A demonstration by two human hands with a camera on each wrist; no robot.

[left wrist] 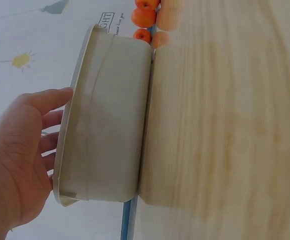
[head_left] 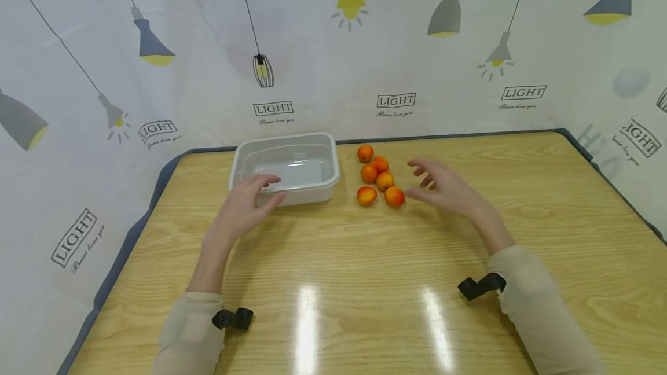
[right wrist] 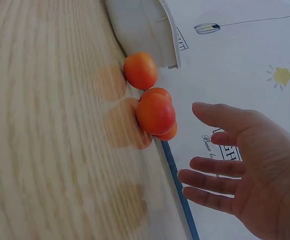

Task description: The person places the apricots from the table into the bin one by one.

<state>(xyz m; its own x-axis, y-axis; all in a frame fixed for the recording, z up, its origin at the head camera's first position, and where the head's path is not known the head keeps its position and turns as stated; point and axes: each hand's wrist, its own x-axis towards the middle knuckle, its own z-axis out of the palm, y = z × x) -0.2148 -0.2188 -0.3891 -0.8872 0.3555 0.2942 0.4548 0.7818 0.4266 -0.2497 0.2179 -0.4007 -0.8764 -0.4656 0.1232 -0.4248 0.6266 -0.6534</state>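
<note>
A white plastic tub (head_left: 333, 185) stands upright at the back left of the table. My left hand (head_left: 244, 204) is at its near left side, fingers loosely bent and apart, with nothing gripped. In the left wrist view the thumb tip is at the tub's rim; whether it touches cannot be told. Several small round orange-red fruits (head_left: 369, 173) lie in a loose group right of the tub. My right hand (head_left: 443, 190) hovers just right of them with fingers spread and nothing held. The nearest fruit (right wrist: 155, 114) is close to its thumb, with a gap between.
The wooden table (head_left: 354, 271) has a dark blue edging (head_left: 138, 227) along its left and back sides. A white cloth (head_left: 323, 83) printed with lamps hangs behind it. Each sleeve carries a black wrist camera (head_left: 233, 319).
</note>
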